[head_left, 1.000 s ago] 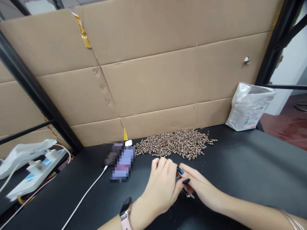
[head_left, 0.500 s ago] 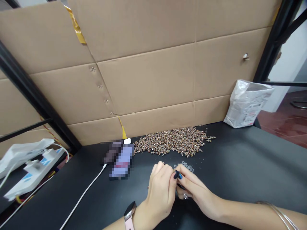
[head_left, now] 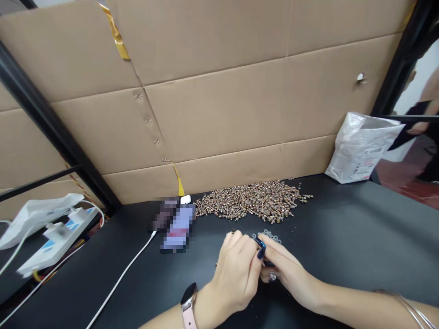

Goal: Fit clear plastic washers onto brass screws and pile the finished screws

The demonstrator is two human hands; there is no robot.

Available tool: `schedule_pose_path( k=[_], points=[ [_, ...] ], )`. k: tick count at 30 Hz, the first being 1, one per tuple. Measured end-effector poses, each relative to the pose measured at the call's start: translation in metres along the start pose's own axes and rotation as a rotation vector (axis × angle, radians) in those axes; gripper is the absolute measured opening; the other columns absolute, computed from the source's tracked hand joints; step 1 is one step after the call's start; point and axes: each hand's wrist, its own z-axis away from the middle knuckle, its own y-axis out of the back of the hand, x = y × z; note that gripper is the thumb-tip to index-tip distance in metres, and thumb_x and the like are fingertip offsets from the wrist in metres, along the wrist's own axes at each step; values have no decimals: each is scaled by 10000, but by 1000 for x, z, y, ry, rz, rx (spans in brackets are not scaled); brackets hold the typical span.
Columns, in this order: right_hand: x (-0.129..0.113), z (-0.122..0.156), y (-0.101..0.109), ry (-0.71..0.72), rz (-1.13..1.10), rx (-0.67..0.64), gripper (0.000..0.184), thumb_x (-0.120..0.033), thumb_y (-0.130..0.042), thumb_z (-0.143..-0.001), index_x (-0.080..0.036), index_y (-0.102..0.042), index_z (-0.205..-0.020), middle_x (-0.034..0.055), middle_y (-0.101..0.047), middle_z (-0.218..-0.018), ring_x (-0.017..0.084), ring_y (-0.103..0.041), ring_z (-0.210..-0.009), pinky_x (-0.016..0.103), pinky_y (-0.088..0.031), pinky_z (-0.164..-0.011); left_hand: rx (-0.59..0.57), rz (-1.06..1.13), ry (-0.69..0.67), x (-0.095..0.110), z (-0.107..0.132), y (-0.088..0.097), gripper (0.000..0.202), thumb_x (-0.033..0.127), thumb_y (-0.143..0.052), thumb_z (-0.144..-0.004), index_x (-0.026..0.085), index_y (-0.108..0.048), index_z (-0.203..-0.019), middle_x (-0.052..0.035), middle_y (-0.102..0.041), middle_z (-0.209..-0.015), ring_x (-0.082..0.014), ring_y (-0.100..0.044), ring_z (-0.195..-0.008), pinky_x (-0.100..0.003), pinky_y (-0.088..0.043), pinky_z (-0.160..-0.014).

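Observation:
My left hand (head_left: 236,269) is closed, its fingers curled, and the thumb presses against the fingertips of my right hand (head_left: 288,272). Thumb and fingers of my right hand are also pinched together, dark blue nails showing. Whatever lies between the fingertips is hidden by them. A tiny metallic tip (head_left: 216,264) pokes out beside the left hand. Just beyond the right fingers lie several small translucent rings (head_left: 272,236), like washers. Behind both hands spreads a large heap of small brass-coloured and silvery screw-like parts (head_left: 250,199).
Two blurred phone-like items, one dark (head_left: 165,217) and one bluish (head_left: 179,228), lie left of the heap with a white cable (head_left: 123,276). A power strip (head_left: 56,242) is far left. A plastic bag (head_left: 360,148) leans against the cardboard wall (head_left: 219,114). A person stands behind, right.
The view has shifted slightly, so things sit a little further right. My hands stay pressed together, with the right thumb and fingers slightly rearranged. A person now shows at the far right.

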Motion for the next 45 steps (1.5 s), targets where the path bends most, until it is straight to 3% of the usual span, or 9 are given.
schedule_pose_path(
  k=[5, 13, 20, 23, 28, 31, 35, 40, 45],
  points=[
    [0, -1, 1, 42, 4, -69, 295, -494, -507, -848, -210, -436, -813, -38, -386, -711, 99, -368, -598, 243, -345, -596, 8, 80, 51, -2, 0, 0, 261, 222, -252, -931, 195, -375, -702, -25, -455, -673, -169, -396, -667, -352, -308, -645],
    [-17, 8, -4, 232, 393, -139, 276, -426, -327, -943, -198, -435, -830, -23, -362, -725, 125, -317, -658, 264, -329, -648, 16, 338, 120, 5, -1, 4, 335, 229, -196, -965, 193, -421, -719, -15, -498, -690, -151, -421, -675, -351, -339, -719],
    [-3, -1, 1, 68, 98, -98, 296, -483, -438, -887, -216, -372, -777, -45, -298, -704, 101, -268, -591, 239, -284, -575, -7, -25, 15, -2, 0, 6, 193, 207, -287, -914, 180, -429, -787, -52, -498, -773, -182, -406, -710, -364, -305, -659],
    [-3, 0, 0, 78, 139, -111, 275, -462, -411, -905, -214, -373, -791, -48, -295, -689, 102, -271, -589, 243, -288, -584, -26, -34, -25, -2, 0, 4, 198, 172, -269, -898, 179, -416, -765, -50, -486, -750, -180, -398, -692, -358, -305, -653],
    [-20, 0, 3, 229, 439, -118, 239, -401, -288, -951, -208, -365, -832, -43, -333, -661, 117, -302, -586, 254, -317, -580, 7, 80, 111, -5, 0, 6, 284, 187, -210, -943, 187, -431, -765, -17, -483, -726, -158, -429, -700, -322, -328, -697],
    [-36, -7, 17, 395, 914, -80, 156, -301, -341, -938, -202, -401, -833, 0, -422, -757, 142, -376, -669, 281, -349, -642, -56, -9, 187, -14, -5, 16, 275, 215, -236, -940, 192, -418, -734, -7, -489, -711, -161, -435, -705, -313, -311, -680],
    [-53, -16, 39, 443, 1386, -153, 69, -170, -426, -874, -193, -489, -858, 44, -492, -860, 179, -441, -785, 314, -381, -722, -190, -82, 218, -26, -10, 27, 149, 201, -388, -852, 191, -409, -705, 17, -510, -691, -153, -442, -692, -300, -284, -676],
    [-61, -26, 50, 431, 1446, -203, 147, -188, -537, -824, -197, -546, -970, 55, -530, -941, 193, -487, -893, 324, -417, -802, -241, -153, 190, -32, -9, 26, 92, 196, -440, -770, 188, -433, -678, 20, -508, -644, -155, -447, -675, -302, -257, -685],
    [-61, -61, 55, 572, 1601, -59, 183, -116, -509, -824, -185, -581, -976, 78, -536, -942, 216, -476, -929, 362, -414, -832, -217, -170, 216, -31, -9, 27, 86, 233, -470, -742, 187, -433, -679, 16, -512, -651, -153, -455, -657, -309, -250, -693]
  ],
)
